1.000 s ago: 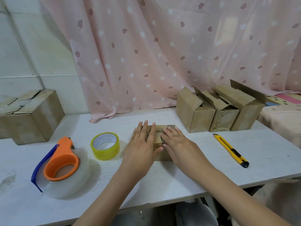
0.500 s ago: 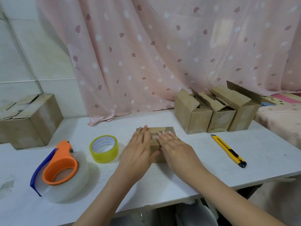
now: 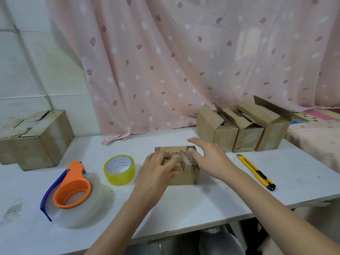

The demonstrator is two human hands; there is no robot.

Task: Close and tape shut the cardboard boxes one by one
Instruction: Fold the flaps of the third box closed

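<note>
A small closed cardboard box (image 3: 185, 173) sits mid-table. My left hand (image 3: 158, 168) lies on its left top, fingers bent over the flaps and pressing them down. My right hand (image 3: 207, 155) hovers at the box's right top edge with fingers spread and straight, holding nothing. Three open boxes (image 3: 239, 129) with raised flaps stand in a row at the back right. A clear tape roll in an orange dispenser (image 3: 73, 194) lies at the front left. A yellow tape roll (image 3: 119, 170) stands between it and the box.
A yellow utility knife (image 3: 257, 172) lies right of the box. A larger taped carton (image 3: 35, 138) sits at the far left against the wall. A pink curtain (image 3: 184, 61) hangs behind the white table (image 3: 184, 208). A patterned surface (image 3: 316, 129) adjoins on the right.
My right hand has lifted off the box top and moved right and back, fingers spreading. My left hand stays pressing on the box's left side.
</note>
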